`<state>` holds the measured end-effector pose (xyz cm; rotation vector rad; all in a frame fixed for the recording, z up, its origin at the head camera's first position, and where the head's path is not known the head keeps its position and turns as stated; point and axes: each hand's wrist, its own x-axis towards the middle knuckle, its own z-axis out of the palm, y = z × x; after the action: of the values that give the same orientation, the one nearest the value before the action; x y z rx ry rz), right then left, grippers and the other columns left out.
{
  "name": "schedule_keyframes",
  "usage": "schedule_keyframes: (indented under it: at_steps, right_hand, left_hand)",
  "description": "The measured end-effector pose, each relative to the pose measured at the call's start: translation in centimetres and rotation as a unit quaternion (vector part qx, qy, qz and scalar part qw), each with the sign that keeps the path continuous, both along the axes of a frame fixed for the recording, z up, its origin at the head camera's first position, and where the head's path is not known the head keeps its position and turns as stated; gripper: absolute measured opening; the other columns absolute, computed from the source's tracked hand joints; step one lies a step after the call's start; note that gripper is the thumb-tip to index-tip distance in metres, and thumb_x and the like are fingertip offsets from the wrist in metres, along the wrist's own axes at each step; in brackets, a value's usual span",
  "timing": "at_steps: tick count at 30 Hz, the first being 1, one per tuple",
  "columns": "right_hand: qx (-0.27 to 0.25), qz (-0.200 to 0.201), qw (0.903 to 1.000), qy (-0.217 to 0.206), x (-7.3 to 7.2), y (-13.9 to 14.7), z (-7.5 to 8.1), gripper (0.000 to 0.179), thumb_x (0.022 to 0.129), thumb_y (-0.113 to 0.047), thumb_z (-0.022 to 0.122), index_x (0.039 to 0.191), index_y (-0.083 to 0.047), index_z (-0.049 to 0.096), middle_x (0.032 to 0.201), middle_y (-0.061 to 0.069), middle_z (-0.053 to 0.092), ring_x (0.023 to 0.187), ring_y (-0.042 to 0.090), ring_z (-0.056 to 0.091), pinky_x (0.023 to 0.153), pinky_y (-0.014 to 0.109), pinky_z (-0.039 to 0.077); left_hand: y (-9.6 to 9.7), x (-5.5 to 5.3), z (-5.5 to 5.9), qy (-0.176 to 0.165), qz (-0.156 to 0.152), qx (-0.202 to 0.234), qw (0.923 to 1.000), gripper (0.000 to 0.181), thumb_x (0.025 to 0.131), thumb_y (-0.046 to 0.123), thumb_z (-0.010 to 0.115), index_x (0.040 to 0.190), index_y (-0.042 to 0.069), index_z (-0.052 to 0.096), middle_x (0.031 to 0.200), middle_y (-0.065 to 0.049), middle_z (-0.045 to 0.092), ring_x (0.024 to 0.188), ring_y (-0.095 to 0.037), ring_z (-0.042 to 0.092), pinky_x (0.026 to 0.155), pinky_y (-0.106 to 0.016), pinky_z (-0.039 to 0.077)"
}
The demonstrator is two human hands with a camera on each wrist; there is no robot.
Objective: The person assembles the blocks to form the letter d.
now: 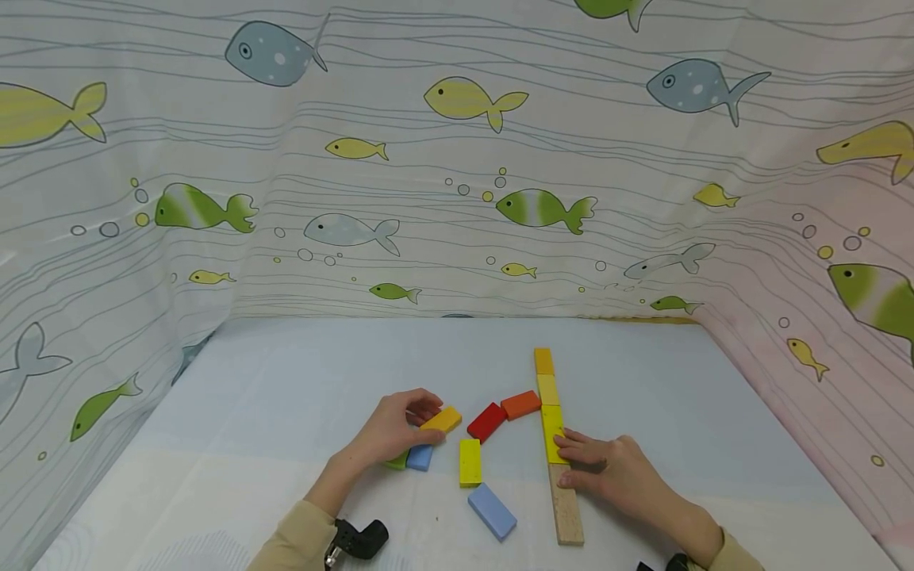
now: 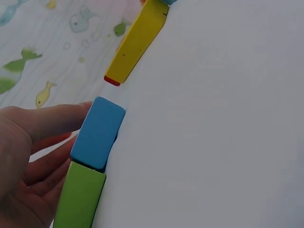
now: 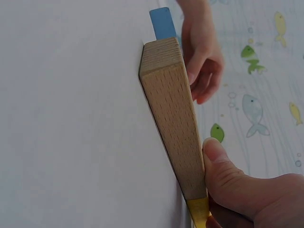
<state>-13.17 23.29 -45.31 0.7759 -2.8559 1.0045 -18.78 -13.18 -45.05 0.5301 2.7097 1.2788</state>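
My left hand (image 1: 389, 428) holds an orange-yellow block (image 1: 444, 419) between thumb and fingers at its left end. Just below that hand lie a blue block (image 1: 420, 457) and a partly covered green block (image 1: 397, 461); in the left wrist view the blue block (image 2: 97, 133) hides the fingertips. My right hand (image 1: 621, 472) touches the right side of a straight row. Its fingertips rest at a yellow block (image 1: 552, 428), its thumb against a plain wooden block (image 1: 567, 511). Up close, the right wrist view shows the thumb along the wooden block (image 3: 171, 128).
The row continues away with a yellow block (image 1: 547, 389) and an orange block (image 1: 544, 361). From its left side a curve bends round: an orange-red block (image 1: 521, 405), a red block (image 1: 487, 422), a yellow block (image 1: 470, 462), a blue block (image 1: 492, 511). Fish-patterned cloth (image 1: 443, 182) surrounds the table.
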Motion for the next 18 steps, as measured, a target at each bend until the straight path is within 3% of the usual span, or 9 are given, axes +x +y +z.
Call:
schedule_keyframes:
  at_steps: [18]
  right_hand:
    - [-0.003, -0.005, 1.0, 0.006, -0.14, 0.06, -0.45, 0.054, 0.079, -0.053, 0.076, 0.116, -0.014, 0.076, 0.122, -0.005, 0.071, 0.121, 0.022, 0.063, 0.092, 0.047, 0.055]
  left_hand:
    - [-0.27, -0.04, -0.1, -0.001, -0.016, 0.01, 0.9998, 0.036, 0.084, 0.023, 0.081, 0.115, 0.013, 0.069, 0.108, 0.003, 0.071, 0.095, -0.013, 0.063, 0.088, -0.025, 0.055]
